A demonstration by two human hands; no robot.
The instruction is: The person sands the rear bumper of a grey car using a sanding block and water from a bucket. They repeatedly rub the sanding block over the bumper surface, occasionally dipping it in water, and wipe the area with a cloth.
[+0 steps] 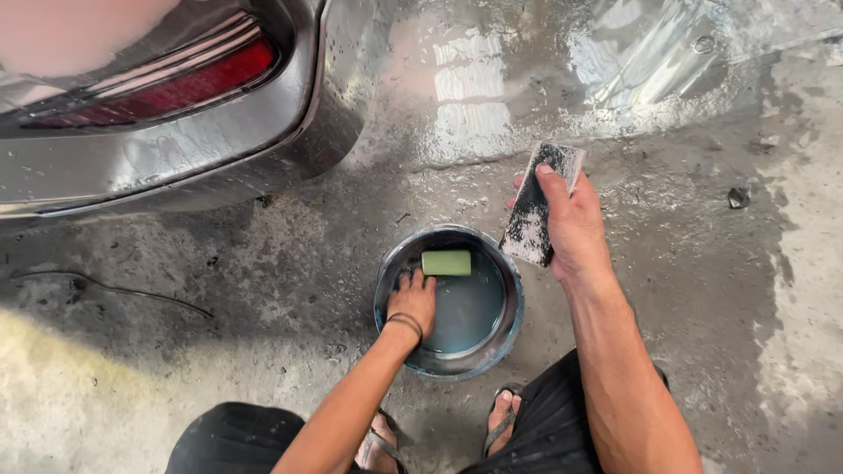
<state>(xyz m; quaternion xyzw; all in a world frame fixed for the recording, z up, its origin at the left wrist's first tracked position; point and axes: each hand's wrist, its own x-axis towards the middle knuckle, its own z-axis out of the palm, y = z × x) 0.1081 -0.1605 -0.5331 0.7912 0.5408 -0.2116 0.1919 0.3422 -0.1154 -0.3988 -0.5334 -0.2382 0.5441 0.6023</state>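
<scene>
— What's the left hand [413, 298] doing?
— Fingers dipped in the bucket [509, 329] of water, beside a floating green block [446, 262]; grip unclear.
— The right hand [575, 230]?
— Pinching a wet sanding sheet [537, 204] above the rim, near the car bumper [176, 162].

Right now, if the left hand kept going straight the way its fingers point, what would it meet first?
Probably the green block floating in the bucket: the left hand dips into the water just short of it. Depth is unclear; it might pass alongside to the far wall.
</scene>
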